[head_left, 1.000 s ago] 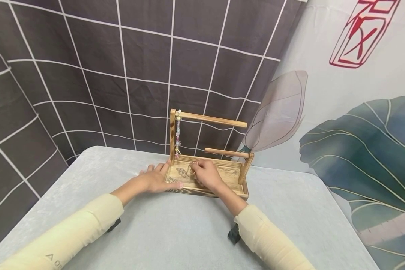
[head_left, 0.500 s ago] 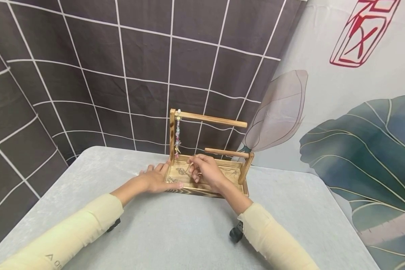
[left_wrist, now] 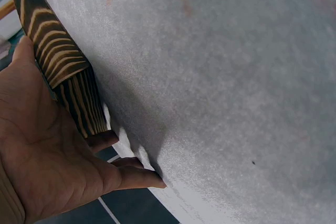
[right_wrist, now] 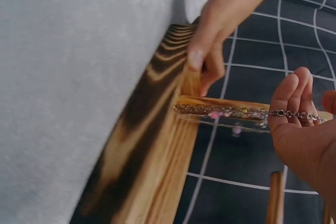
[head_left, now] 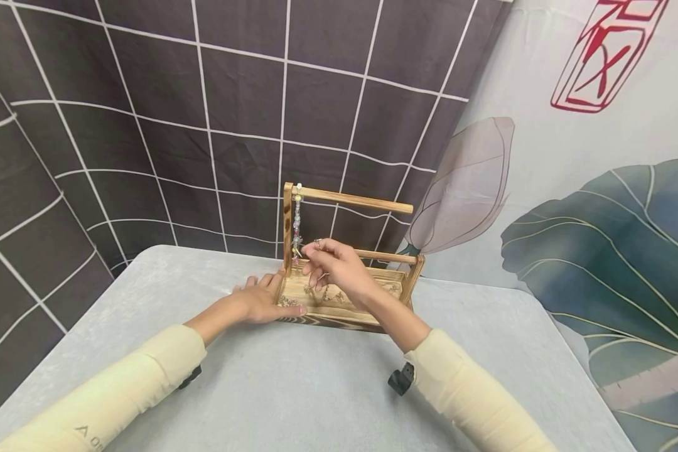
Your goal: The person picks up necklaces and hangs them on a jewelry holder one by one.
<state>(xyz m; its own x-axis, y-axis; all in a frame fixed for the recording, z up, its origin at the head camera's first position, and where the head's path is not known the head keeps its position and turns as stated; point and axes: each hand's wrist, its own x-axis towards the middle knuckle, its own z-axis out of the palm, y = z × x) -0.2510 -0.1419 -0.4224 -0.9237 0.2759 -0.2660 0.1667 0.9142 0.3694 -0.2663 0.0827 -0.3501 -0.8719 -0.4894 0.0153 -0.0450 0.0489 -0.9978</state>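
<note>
Chain [right_wrist: 289, 113] lifted in the right hand [head_left: 341, 270] over the wooden jewelry tray [head_left: 328, 321]

The tray's left corner is spanned by the left hand [head_left: 258, 300] — fingers outstretched, thumb laid on the front rim. Pale cloth [head_left: 294, 389] is spread before that rim. The upper bar [head_left: 361, 201] is left free at its right end; by its left post a beaded strand [head_left: 297, 223] is hung. The chain is pinched by right thumb and forefinger, beside the strand and left of the lower bar [head_left: 392, 257]. Inside the tray, fine jewelry [head_left: 287, 302] is heaped at the left.

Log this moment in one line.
left hand: touches striped brown wooden tray; right hand: holds dull metal-link chain; multicoloured beaded strand: hangs from upper wooden bar
</note>
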